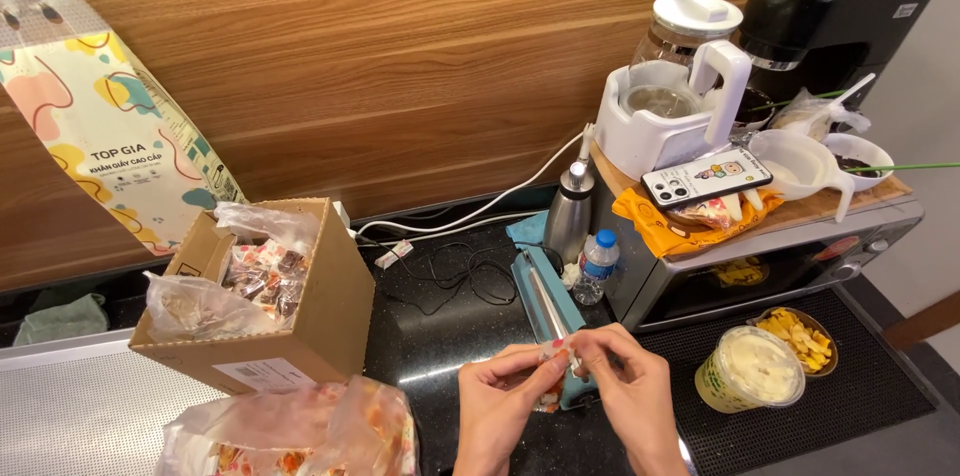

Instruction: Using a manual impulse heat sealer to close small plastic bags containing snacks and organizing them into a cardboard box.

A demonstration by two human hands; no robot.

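Black stone counter (pixel 440 336) carries an open cardboard box (pixel 300 326) of wrapped sweets, with a teal heat sealer (pixel 545 301) beside it. Over the sealer's near end, the left hand (pixel 497 406) and right hand (pixel 625 391) pinch a small clear sweet packet (pixel 556 348), each grip closed on one edge. It looks light, thin and crinkly, likely slippery; the edges seem the surest hold.
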